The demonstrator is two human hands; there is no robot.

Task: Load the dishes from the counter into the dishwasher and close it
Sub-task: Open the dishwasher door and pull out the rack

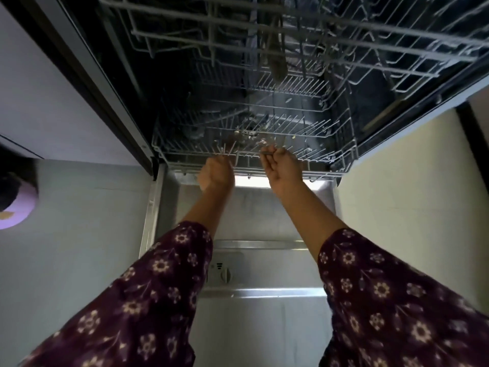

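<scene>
The dishwasher stands open, its door (pixel 264 260) folded down flat below me. The grey wire lower rack (pixel 330 157) sits at the mouth of the dark tub, and the upper rack (pixel 344 41) juts out above it. My left hand (pixel 215 172) has its fingers curled round the lower rack's front rim. My right hand (pixel 281 165) grips the same rim a little to the right, fingers curled over a wire. No dishes show in either rack.
A detergent compartment with a round dial (pixel 226 274) sits in the door's inner panel. White cabinet fronts (pixel 66 88) flank the opening on the left and a pale one on the right. A lilac object (pixel 18 207) shows at the left edge.
</scene>
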